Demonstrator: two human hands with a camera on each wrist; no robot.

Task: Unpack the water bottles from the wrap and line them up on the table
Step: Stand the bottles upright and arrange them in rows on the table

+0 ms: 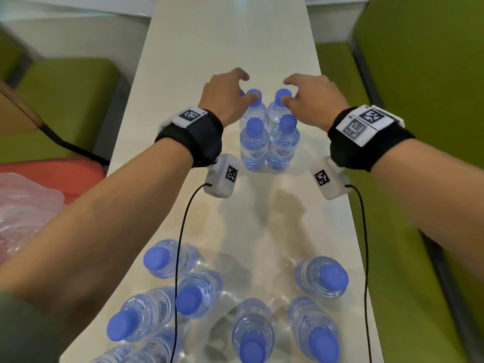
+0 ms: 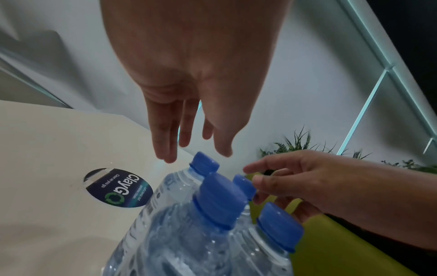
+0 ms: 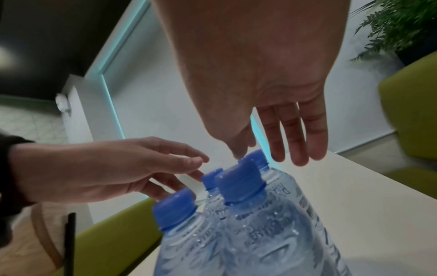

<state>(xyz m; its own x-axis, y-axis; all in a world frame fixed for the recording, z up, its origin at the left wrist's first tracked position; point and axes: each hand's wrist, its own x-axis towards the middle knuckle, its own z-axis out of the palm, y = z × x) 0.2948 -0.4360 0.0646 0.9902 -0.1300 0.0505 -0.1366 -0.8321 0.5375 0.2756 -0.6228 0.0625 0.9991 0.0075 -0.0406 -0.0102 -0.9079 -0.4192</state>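
Note:
A tight group of clear water bottles (image 1: 267, 137) with blue caps stands upright at mid-table. My left hand (image 1: 235, 90) hovers over the group's far left cap (image 2: 204, 163), fingers straight and spread, holding nothing. My right hand (image 1: 296, 91) hangs over the far right cap (image 3: 256, 158) with relaxed fingers; its thumb is at the cap, and contact is unclear. In the wrist views my left hand (image 2: 187, 134) and right hand (image 3: 274, 147) both show bare palms. Several more loose bottles (image 1: 199, 294) stand at the near end of the white table (image 1: 230, 48).
Green benches run along the left (image 1: 65, 100) and right (image 1: 419, 127) sides of the narrow table. Crumpled clear plastic (image 1: 23, 203) lies on a red seat at left. A round dark sticker (image 2: 118, 187) is on the tabletop beyond the bottles. Wrist-camera cables (image 1: 183, 231) trail over the near bottles.

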